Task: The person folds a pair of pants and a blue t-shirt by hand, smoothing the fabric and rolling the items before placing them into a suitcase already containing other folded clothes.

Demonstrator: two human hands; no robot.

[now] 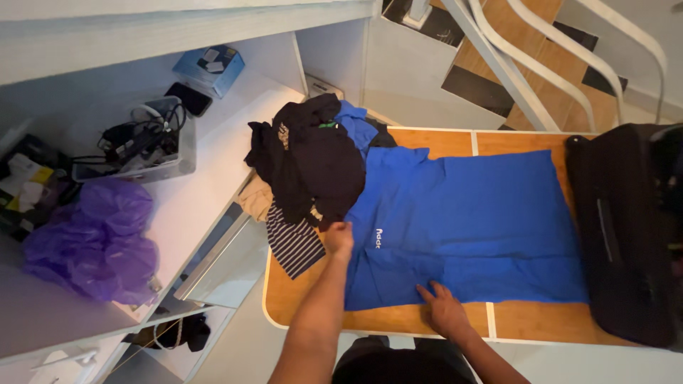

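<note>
So there's a wooden tabletop [434, 142] with white edging, and nearly all of it is covered by a blue shirt [469, 220] spread out flat. Its long axis runs left to right across the wood, with the bottom hem toward the black suitcase [626, 227] lying at the right end and the collar end toward the clothes heap. That pile of clothes [313, 163] sits at the shirt's left end, mostly a black garment with a striped one [293, 245] hanging out below it and some more blue poking out behind.

Off to the left is a white desk with a purple plastic bag [92, 242] and a clear tub of cables [142, 142].

Now the hands. The left hand [340, 238] is right at the shirt's left edge, next to the dark pile, fingers curled in; looks like it's pinching the blue fabric, but I can't quite tell. The right hand [442, 307] lies flat on the near edge of the shirt, fingers spread, pressing down, gripping nothing. Both are touching it; the rest of the shirt stretches away to the right of them.
</note>
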